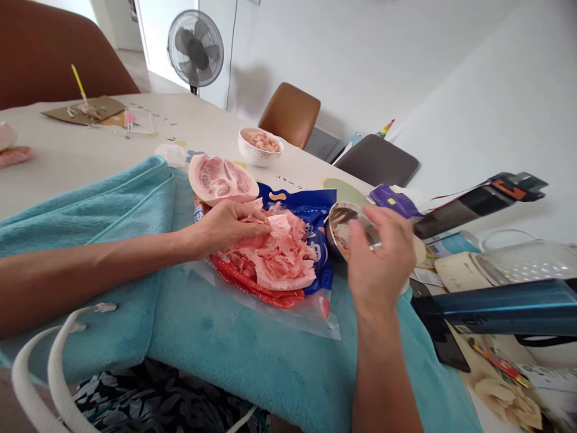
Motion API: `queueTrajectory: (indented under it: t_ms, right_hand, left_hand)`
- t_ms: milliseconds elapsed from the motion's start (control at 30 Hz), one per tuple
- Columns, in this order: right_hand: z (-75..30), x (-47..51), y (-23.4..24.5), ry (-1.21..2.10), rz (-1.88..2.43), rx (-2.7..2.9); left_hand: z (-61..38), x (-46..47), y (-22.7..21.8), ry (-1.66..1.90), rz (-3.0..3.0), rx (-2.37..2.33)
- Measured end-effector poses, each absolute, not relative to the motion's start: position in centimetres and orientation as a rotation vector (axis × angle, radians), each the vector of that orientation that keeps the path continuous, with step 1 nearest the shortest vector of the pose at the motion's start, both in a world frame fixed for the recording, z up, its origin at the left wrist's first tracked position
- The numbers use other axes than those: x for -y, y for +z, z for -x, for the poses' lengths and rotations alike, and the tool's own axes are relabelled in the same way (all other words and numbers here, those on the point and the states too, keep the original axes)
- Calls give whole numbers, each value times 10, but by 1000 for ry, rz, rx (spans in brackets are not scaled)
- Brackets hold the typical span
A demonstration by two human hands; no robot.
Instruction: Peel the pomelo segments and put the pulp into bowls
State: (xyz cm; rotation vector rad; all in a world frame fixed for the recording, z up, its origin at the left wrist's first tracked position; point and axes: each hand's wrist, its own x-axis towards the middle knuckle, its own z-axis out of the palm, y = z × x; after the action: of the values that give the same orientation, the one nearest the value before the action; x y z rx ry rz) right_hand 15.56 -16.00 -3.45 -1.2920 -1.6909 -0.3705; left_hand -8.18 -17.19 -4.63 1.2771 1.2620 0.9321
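My left hand [223, 231] is closed in a pinch on a piece of pink pomelo membrane [256, 231], above a heap of torn pomelo membranes [282, 261]. The heap lies on a blue and red plastic bag [322, 240]. Behind my left hand rests a hollowed pomelo rind [220, 177], pale inside. On the right, my right hand [383, 258] hovers at a shiny metal bowl [339, 222], thumb and forefinger apart and slightly blurred. Part of that bowl is hidden by my fingers, and its contents are hard to make out.
A teal towel [202, 325] covers the table's near side. Farther back stands a white bowl [259, 153] of pink pomelo pulp. At right are a phone [444, 337], a blue bottle-like object [509, 307] and a purple pack [394, 201]. A fan [196, 48] stands beyond.
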Motion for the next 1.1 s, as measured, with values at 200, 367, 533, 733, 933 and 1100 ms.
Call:
queueTrajectory:
  t_ms: [200,367,533,733,933,1100]
  right_hand:
    - [-102,184,-50,-214,927,2171]
    - [-95,183,-56,-295,911,2274]
    - [-94,182,-56,-372,900,2293]
    - [-96,182,-52,143,1012,2067]
    - [-114,185,-40,143,1118,1817]
    - [-151,168,-30,-302,1290,1535]
  left_hand:
    - [84,171,-54,983,-1320,-1141]
    - [82,173,-51,966,-1289,-1182]
    - [81,175,-46,907,-1262,-1216]
    - [83,176,-44,854,-1183,-1179]
    - [84,172,-45,851,-1124,-1152]
    - [85,171,-48,842,-1083,-1080]
